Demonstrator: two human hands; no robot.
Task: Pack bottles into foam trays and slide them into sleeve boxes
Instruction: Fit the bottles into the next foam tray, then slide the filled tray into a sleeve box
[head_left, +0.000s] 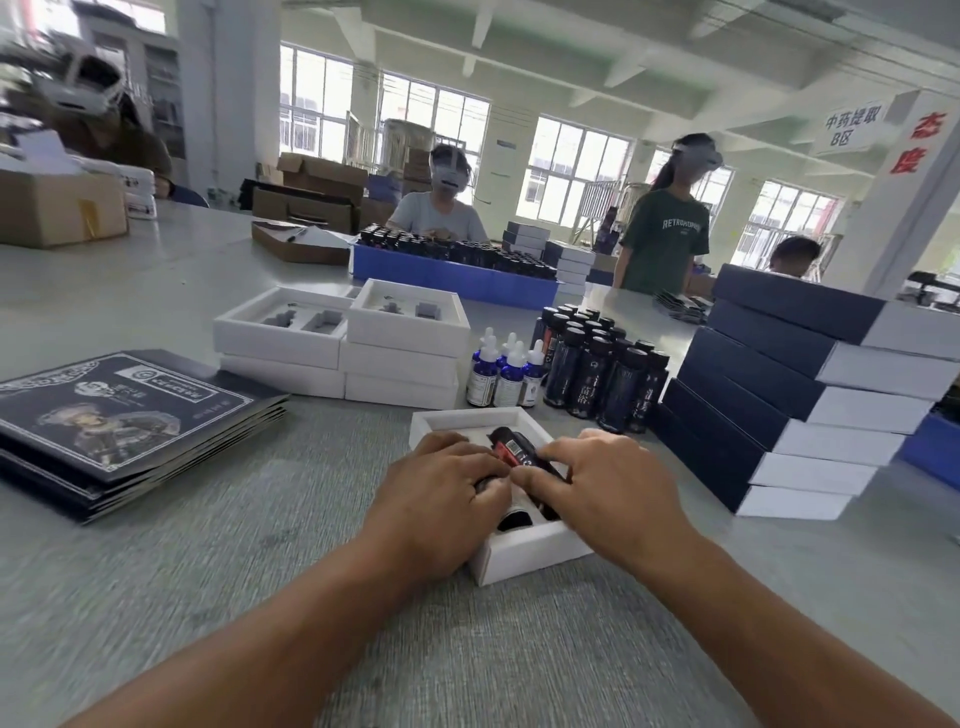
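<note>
Bottle (511, 451) down in the tray (524, 556) right now, dark glass-looking body with a red label and a barcode facing up, lying on its side. Its long axis runs diagonally, one end toward the tray's far-left corner, the other toward the near right; which end carries the cap I cannot tell, fingers cover it. The left hand (441, 499) lies over the tray's left half, fingers curled down onto a second dark bottle (511, 519) beneath them. The right hand (608, 488) comes in from the right, fingertips and thumb pinching the labelled bottle's near end. Both hands clamped, then, one on each bottle.

Handling, as a judgement: small, stiff, smooth, probably slippery on that glossy label and likely breakable, so hold it across the barrel, not by the cap, and press it evenly into the foam cut-out. The white tray looks light and soft-edged; it could skid on the grey tabletop (234, 597) unless steadied.

Just beyond stand small blue dropper bottles (506, 371) and a cluster of tall dark bottles (602, 374). Empty trays (343, 338) are stacked far left of those, dark sleeve boxes (795, 395) piled at right, flat printed sleeves (124, 415) at left.
</note>
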